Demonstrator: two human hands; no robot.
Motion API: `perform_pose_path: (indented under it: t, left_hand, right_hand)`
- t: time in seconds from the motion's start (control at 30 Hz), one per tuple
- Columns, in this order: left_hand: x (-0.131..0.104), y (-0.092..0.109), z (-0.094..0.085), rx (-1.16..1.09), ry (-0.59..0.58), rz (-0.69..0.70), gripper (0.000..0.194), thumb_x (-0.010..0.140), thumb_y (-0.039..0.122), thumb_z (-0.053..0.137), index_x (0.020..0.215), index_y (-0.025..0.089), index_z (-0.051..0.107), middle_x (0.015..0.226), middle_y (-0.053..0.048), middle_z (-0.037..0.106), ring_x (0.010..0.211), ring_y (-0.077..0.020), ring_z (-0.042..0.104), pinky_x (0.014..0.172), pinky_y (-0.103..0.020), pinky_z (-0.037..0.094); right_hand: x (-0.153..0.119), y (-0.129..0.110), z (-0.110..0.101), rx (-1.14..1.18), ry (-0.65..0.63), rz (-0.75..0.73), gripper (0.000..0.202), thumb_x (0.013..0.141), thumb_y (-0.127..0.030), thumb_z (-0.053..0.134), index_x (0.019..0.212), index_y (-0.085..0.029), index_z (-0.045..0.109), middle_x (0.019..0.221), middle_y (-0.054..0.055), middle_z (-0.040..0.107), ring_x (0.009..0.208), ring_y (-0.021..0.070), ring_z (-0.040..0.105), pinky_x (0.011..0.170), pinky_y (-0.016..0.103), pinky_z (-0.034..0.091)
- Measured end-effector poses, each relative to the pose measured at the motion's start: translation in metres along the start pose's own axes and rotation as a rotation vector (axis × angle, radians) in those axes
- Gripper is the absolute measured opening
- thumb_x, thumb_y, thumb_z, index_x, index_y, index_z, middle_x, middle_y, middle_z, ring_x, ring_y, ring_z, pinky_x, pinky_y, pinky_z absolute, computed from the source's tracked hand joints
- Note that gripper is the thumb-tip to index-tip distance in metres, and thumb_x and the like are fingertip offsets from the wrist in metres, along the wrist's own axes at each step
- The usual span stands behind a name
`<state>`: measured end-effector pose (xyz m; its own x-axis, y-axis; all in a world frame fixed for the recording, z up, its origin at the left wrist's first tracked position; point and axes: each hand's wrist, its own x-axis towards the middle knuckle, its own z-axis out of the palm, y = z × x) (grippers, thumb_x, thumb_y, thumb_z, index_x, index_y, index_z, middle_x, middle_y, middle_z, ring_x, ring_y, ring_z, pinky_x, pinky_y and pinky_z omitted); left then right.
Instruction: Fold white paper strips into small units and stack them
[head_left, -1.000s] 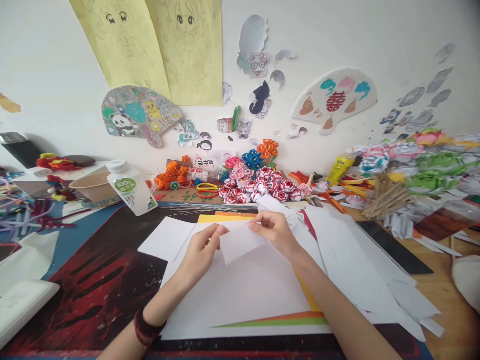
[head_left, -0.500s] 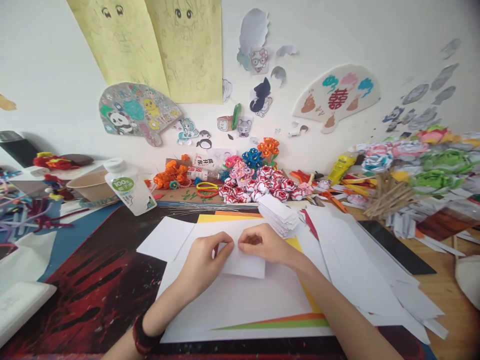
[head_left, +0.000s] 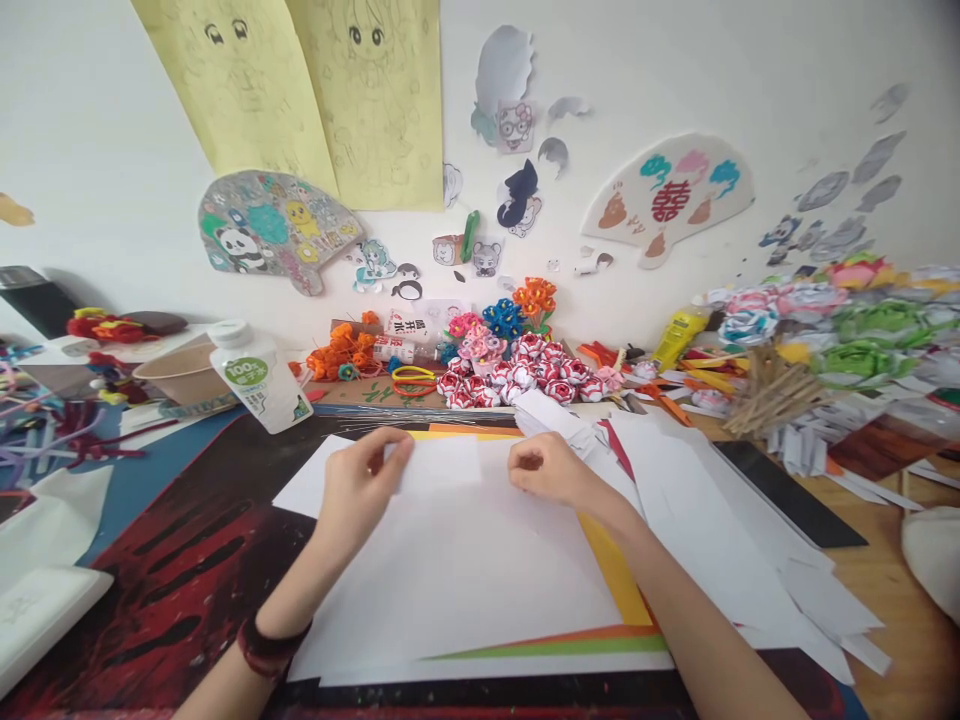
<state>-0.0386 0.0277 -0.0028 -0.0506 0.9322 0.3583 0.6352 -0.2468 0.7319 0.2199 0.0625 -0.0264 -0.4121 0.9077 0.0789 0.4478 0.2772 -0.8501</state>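
Note:
A small white paper [head_left: 442,463] is pinched at its left edge by my left hand [head_left: 365,480], thumb against fingers. It hangs over a large white sheet [head_left: 465,580] that lies on yellow, orange and green sheets. To the right of the small paper, apart from it, my right hand [head_left: 546,470] is curled with thumb and fingertips together; whether anything is between them is too small to tell. Another white sheet [head_left: 309,482] lies left of my left hand. Behind my right hand is a stack of small white papers [head_left: 551,415], partly hidden.
White paper sheets [head_left: 697,520] lie to the right, beside a black board [head_left: 791,492]. Along the wall stand a white bottle [head_left: 259,378], red-and-white paper flowers [head_left: 544,372] and a yellow bottle [head_left: 679,338]. A paper bowl [head_left: 180,370] and a white box [head_left: 49,620] are at the left.
My hands have moved apart, the left one leftward and up with the small paper, the right one to the right. The small paper now shows between them, higher than before.

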Motion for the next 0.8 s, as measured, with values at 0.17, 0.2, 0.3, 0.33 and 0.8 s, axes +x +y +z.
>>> perform_pose_path:
  t: [0.17, 0.2, 0.3, 0.33, 0.8]
  left_hand:
    - [0.003, -0.006, 0.003, -0.316, 0.022, -0.175, 0.03, 0.08, 0.046, 0.06, 0.086, 0.016, 0.065, 0.067, 0.0, 0.06, 0.054, -0.0111, 0.047, 0.048, -0.02, 0.034]
    - [0.001, -0.004, 0.006, -0.353, -0.024, -0.171, 0.03, 0.079, 0.045, 0.06, 0.086, 0.016, 0.065, 0.07, -0.001, 0.062, 0.056, -0.0113, 0.048, 0.049, -0.021, 0.036]
    - [-0.006, 0.005, 0.014, -0.382, -0.137, -0.16, 0.029, 0.079, 0.043, 0.061, 0.088, 0.016, 0.065, 0.07, -0.001, 0.064, 0.055, -0.0118, 0.051, 0.053, -0.022, 0.041]
    - [-0.008, 0.008, 0.016, -0.382, -0.157, -0.161, 0.029, 0.079, 0.043, 0.061, 0.088, 0.016, 0.064, 0.069, -0.001, 0.064, 0.055, -0.012, 0.051, 0.054, -0.023, 0.042]
    - [-0.018, 0.016, 0.023, -0.3, -0.236, -0.201, 0.03, 0.085, 0.046, 0.054, 0.095, 0.018, 0.059, 0.06, 0.001, 0.063, 0.056, -0.0152, 0.055, 0.057, -0.026, 0.041]
  right_hand:
    - [0.004, 0.0, 0.007, 0.28, -0.027, -0.001, 0.021, 0.084, -0.032, 0.056, 0.081, -0.013, 0.065, 0.066, 0.004, 0.063, 0.057, 0.0132, 0.06, 0.054, 0.024, 0.048]
    - [0.004, -0.001, 0.009, 0.331, -0.069, -0.033, 0.026, 0.086, -0.037, 0.055, 0.085, -0.013, 0.065, 0.071, 0.004, 0.064, 0.058, 0.013, 0.061, 0.056, 0.024, 0.049]
    - [0.004, -0.005, 0.013, 0.408, -0.161, -0.083, 0.033, 0.087, -0.045, 0.056, 0.087, -0.012, 0.064, 0.077, 0.006, 0.065, 0.058, 0.0122, 0.061, 0.058, 0.025, 0.049]
    - [0.003, -0.005, 0.013, 0.425, -0.168, -0.088, 0.034, 0.086, -0.046, 0.057, 0.087, -0.012, 0.064, 0.076, 0.006, 0.065, 0.059, 0.0123, 0.061, 0.058, 0.025, 0.05]
    - [-0.005, -0.021, 0.014, 0.52, -0.056, -0.026, 0.032, 0.079, -0.041, 0.068, 0.081, -0.009, 0.071, 0.073, 0.008, 0.069, 0.061, 0.0132, 0.062, 0.062, 0.026, 0.05]
